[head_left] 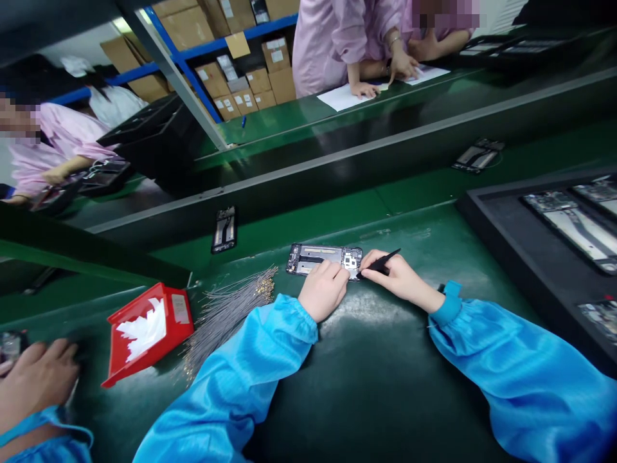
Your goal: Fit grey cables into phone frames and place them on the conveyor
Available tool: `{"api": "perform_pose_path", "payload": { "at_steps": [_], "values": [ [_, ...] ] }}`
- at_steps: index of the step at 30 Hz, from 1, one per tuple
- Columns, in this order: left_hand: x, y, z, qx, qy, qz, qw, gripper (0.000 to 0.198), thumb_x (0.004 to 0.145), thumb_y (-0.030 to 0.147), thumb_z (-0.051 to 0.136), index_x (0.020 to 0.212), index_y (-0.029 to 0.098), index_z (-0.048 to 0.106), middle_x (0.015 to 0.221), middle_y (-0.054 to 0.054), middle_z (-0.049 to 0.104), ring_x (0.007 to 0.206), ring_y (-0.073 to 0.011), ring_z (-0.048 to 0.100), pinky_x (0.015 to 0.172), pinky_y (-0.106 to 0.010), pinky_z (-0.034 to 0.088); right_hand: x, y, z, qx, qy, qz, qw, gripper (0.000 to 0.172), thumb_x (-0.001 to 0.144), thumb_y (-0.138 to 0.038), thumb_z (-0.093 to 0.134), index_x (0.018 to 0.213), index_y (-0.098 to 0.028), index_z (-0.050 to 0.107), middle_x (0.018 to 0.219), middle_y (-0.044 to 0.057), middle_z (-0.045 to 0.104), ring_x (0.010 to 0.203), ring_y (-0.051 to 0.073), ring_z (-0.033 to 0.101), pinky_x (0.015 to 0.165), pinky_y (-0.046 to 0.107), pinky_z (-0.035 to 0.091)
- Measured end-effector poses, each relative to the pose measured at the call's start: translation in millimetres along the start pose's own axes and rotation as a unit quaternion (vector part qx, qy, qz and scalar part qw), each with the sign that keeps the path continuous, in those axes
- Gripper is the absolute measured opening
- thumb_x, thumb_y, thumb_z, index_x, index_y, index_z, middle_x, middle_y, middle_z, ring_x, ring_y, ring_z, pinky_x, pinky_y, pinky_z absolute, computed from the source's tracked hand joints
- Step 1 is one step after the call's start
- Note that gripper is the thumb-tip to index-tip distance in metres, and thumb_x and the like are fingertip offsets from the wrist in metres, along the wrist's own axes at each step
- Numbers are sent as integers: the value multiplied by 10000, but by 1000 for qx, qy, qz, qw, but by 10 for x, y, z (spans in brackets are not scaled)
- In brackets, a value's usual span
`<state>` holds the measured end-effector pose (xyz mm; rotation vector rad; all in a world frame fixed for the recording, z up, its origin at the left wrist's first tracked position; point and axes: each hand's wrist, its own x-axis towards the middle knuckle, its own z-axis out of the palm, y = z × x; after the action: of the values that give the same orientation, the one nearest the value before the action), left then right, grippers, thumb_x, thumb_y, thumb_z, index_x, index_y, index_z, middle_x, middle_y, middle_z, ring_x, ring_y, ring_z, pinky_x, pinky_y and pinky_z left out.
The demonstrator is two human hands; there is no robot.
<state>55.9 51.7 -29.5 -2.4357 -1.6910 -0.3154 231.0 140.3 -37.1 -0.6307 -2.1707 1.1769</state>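
An opened phone body (313,251) lies flat on the green bench, its circuit board showing at the right end. My left hand (325,289) rests on its lower edge with the fingers bent together; whatever the fingertips pinch is too small to make out. My right hand (393,276) is closed around a black pointed tool (384,262), whose tip meets the board's right end. Beside my left sleeve lies a bundle of thin grey cables (231,315) with gold-coloured ends. Left of the bundle is a red bin (180,325) holding white strips.
A black foam tray (511,238) with several phone bodies stands at right. Single phone bodies lie farther back, one at centre-left (224,229) and one at right (477,156). A co-worker's hand (41,379) is at far left. People in pink work beyond the metal rail (289,170).
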Motion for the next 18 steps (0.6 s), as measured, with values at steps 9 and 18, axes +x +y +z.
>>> {"api": "perform_pose_path", "payload": {
  "at_steps": [9,18],
  "values": [
    [-7,-4,-1,-2,0,3,1000,150,855,182,403,788,165,537,770,-40,511,755,-175,437,676,-294,383,-4,-6,6,3,-7,6,1000,84,790,-260,545,802,-180,568,813,30,604,787,170,578,749,324,453],
    [3,19,-25,-3,4,-10,1000,151,854,184,404,780,166,534,761,-40,518,747,-176,441,662,-292,383,-5,-20,5,5,-4,7,1000,93,791,-263,546,803,-175,572,817,37,607,790,173,577,748,325,453]
  ]
}}
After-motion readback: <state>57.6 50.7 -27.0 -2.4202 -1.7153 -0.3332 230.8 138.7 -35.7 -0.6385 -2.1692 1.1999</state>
